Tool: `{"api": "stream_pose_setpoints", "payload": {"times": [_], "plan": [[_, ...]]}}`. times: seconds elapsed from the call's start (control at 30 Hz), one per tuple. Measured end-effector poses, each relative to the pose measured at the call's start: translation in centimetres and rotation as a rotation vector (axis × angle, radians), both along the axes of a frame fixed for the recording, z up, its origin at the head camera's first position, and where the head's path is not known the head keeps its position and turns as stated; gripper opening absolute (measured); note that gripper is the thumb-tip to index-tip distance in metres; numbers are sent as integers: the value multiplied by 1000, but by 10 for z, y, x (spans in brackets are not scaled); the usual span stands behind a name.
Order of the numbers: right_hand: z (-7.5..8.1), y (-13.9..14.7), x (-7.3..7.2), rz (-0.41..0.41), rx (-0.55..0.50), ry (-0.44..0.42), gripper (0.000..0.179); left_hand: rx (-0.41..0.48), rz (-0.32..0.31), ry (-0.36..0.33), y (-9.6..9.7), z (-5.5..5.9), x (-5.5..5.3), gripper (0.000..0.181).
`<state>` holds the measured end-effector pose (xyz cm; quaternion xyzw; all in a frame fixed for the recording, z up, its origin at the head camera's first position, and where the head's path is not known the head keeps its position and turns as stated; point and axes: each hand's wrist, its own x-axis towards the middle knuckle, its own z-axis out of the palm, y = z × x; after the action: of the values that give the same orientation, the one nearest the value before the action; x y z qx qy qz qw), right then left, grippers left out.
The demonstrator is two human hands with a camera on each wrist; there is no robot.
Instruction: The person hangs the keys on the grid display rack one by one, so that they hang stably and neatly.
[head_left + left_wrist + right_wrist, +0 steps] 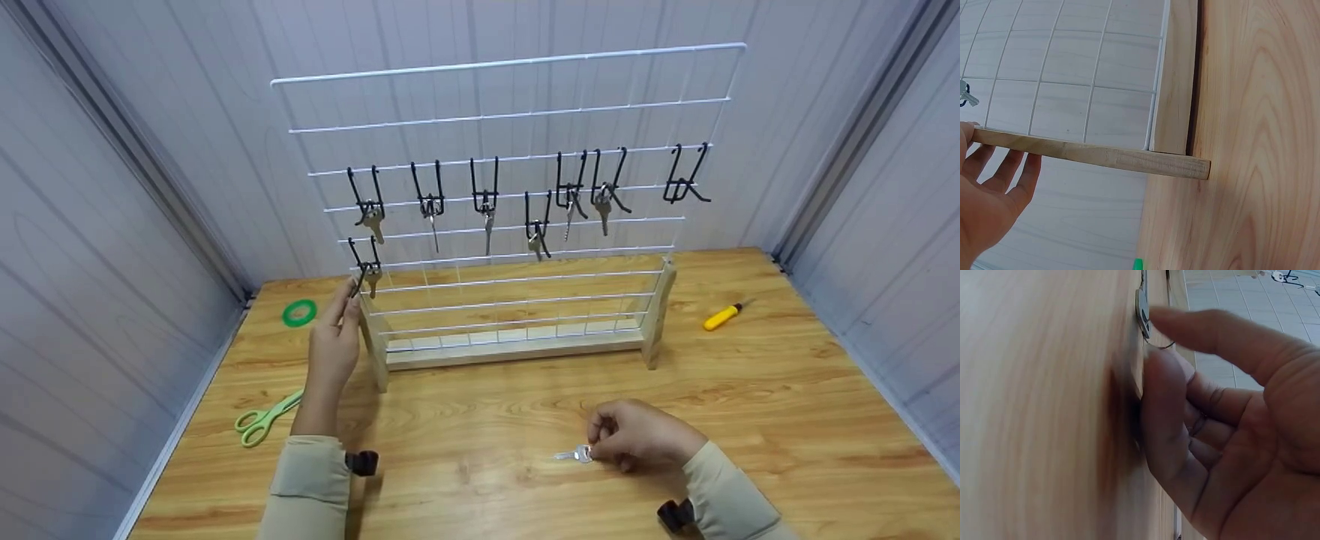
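My left hand [335, 341] is at the left end of the wire rack, gripping its wooden side post [1112, 156] with fingers on one side and thumb on the other. The tip of a black hook [360, 279] overlaps the fingertips. Low over the table, my right hand [637, 435] has thumb and finger at a silver key [576, 454], pinching at its head where a thin ring [1161, 345] shows. The key's blade points left, away from the hand. In the right wrist view the key [1142, 314] lies along the tabletop.
Several black hooks hang on the white wire grid [517, 116], most with keys, such as this key [488, 232]. One hook [681, 187] at the far right bears none. On the table are green tape [299, 313], green scissors [262, 421] and a yellow-handled screwdriver [723, 316].
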<state>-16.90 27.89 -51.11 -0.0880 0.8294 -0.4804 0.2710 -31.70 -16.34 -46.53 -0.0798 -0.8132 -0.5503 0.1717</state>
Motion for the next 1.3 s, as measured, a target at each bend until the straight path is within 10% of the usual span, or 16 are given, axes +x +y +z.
{"api": "stream_pose_setpoints", "payload": {"times": [0.77,1.3], "plan": [[0,4,-4,-19,-118,51,18,3,-2,-12,-1,2,0,47],[44,31,-6,-376,-332,311,33,-19,-10,22,-1,0,-1,45]]}}
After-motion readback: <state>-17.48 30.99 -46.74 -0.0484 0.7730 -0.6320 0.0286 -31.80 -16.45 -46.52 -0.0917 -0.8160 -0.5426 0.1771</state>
